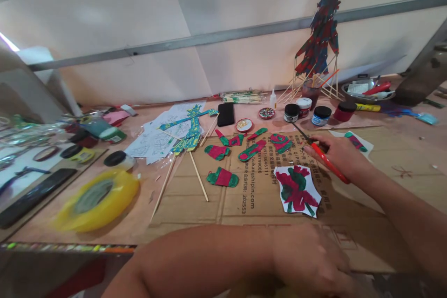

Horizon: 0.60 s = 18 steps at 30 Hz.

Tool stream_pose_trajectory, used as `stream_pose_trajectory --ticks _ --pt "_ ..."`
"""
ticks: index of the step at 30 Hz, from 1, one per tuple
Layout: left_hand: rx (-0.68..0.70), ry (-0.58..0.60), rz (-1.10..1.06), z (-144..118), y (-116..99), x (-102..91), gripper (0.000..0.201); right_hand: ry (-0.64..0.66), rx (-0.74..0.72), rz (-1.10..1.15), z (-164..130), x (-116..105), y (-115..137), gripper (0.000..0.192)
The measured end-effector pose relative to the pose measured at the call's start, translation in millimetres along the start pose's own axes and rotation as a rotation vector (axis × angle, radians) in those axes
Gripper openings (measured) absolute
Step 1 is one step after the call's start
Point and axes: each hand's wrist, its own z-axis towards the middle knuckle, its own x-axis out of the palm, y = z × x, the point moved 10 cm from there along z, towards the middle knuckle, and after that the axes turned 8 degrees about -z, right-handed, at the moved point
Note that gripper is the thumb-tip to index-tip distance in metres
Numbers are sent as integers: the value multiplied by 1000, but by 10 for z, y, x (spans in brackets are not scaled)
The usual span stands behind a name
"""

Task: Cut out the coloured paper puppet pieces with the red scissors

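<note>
My right hand [340, 151] is closed around a pair of scissors [323, 156] with red handles, held over the cardboard sheet [230, 214]. The dark blades point up and left, toward the paint jars. My left hand [314, 258] reaches across at the cardboard's near edge; its fingers are blurred and partly hidden. Just beyond it lies a white paper piece [298, 191] painted red and green. Several cut-out red and green pieces, such as a mitten-like one [223, 177], lie to the left. Another painted scrap [356, 142] rests behind my right hand.
Paint jars [321, 115] and a dish of sequins [267, 112] line the back, near a black phone [226, 114]. A painted figure [324, 32] stands on sticks. A blue-yellow stick puppet [193, 130] lies over drawings [153, 135]. A yellow tape roll [98, 200] is left.
</note>
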Motion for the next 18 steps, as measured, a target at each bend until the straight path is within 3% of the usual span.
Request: stream_pose_trajectory --ticks 8,13,18 --pt "29 55 -11 -40 17 2 43 22 -24 -42 36 129 -43 37" --pt "96 107 43 -97 -53 -99 32 43 -8 -56 16 241 -75 42" --pt "187 76 128 -154 -130 -208 35 56 -12 -67 -17 258 -54 41"
